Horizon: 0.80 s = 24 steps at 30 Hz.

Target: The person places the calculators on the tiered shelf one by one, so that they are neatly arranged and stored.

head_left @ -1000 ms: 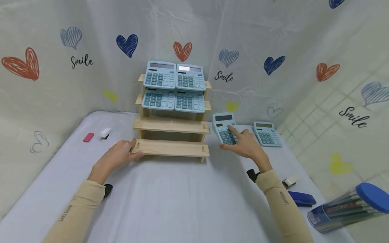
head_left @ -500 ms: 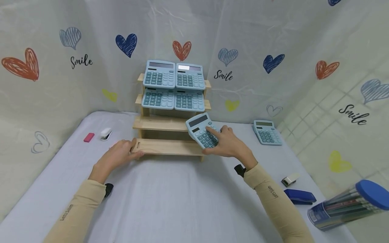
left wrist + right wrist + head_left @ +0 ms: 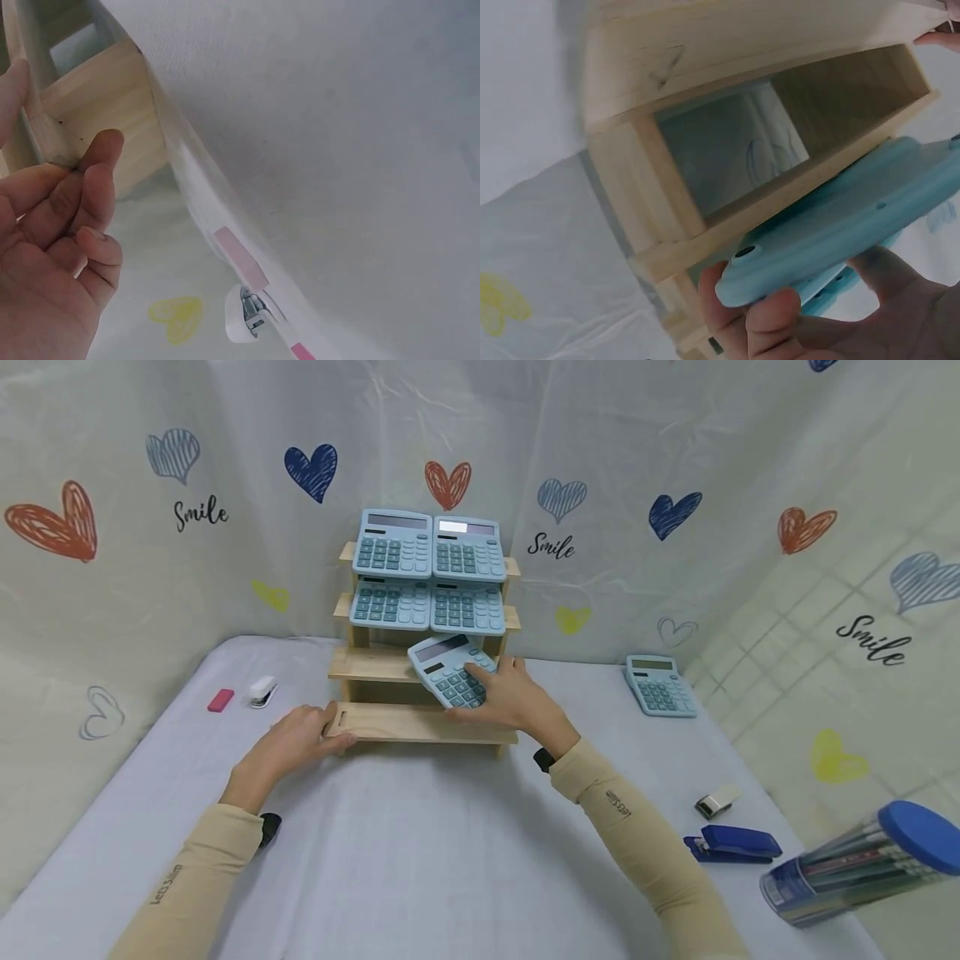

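Note:
A stepped wooden rack (image 3: pixel 420 724) stands on the table. Its upper two tiers hold light-blue calculators, such as the top-left calculator (image 3: pixel 393 543). My right hand (image 3: pixel 517 695) grips another light-blue calculator (image 3: pixel 441 670), tilted over the second tier from the bottom. In the right wrist view the fingers curl under that calculator's edge (image 3: pixel 840 225); whether it touches the shelf I cannot tell. My left hand (image 3: pixel 288 745) holds the left end of the lowest shelf. The left wrist view shows the left hand's fingers (image 3: pixel 97 191) bent at the rack's end.
One calculator (image 3: pixel 662 687) lies on the table at the right. A white stapler (image 3: pixel 262 691) and a pink eraser (image 3: pixel 221 700) lie to the left. Front right are a small metal-and-white object (image 3: pixel 716 802), a blue stapler (image 3: pixel 733 843) and a blue-lidded tub of pencils (image 3: pixel 847 864).
My right hand has carried the calculator leftward from beside the rack to over the rack's second tier from the bottom. My left hand has stayed on the lowest shelf.

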{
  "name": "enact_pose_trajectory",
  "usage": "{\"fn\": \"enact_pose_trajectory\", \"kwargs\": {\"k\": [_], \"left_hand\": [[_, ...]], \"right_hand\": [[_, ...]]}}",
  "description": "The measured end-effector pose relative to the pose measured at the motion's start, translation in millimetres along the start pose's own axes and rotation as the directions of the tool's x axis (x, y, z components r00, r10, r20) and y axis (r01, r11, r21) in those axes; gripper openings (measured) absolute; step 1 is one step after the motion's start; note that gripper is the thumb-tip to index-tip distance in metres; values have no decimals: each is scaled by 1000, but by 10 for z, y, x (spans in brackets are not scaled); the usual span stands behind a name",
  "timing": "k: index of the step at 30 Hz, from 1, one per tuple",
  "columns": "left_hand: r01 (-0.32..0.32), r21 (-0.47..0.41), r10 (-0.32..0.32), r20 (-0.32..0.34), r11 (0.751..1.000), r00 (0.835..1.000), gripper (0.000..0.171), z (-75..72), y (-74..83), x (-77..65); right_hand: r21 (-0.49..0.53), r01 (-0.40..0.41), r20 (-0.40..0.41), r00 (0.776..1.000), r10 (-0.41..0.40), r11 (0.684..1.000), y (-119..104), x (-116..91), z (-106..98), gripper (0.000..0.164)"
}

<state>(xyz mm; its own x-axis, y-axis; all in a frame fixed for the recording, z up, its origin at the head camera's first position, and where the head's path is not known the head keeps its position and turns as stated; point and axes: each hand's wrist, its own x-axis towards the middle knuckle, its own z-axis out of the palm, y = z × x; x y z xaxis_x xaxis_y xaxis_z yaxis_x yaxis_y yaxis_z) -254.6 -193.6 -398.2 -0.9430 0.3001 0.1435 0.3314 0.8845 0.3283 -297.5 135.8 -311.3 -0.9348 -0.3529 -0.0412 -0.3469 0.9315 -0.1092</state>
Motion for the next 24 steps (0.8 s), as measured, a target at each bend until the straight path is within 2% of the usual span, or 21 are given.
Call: {"fn": "enact_pose_trajectory", "kwargs": {"k": [6,10,14,19,24], "left_hand": [[12,9,-12,-2,1000,1000,43,3,7,-5],[19,9,-19,9,1000,1000,44,2,5,-2],[31,6,-32,27,999,999,45,4,-5,0],[38,9,-38,37,999,999,54,12,-8,1],[15,17,-16,17,1000,1000,55,-8,-4,10]], "right_hand": [[13,-28,-71,997,28,1000,-240,142,90,101],[-19,-22,-97,995,20,1000,-416,225,159,104],[-62,14,-91,996,-20,998,-590,273,189,104],[-79,77,-84,993,-84,994,-763,326,208,94],[-74,95,-122,987,-104,993,-877,417,235,89]]}}
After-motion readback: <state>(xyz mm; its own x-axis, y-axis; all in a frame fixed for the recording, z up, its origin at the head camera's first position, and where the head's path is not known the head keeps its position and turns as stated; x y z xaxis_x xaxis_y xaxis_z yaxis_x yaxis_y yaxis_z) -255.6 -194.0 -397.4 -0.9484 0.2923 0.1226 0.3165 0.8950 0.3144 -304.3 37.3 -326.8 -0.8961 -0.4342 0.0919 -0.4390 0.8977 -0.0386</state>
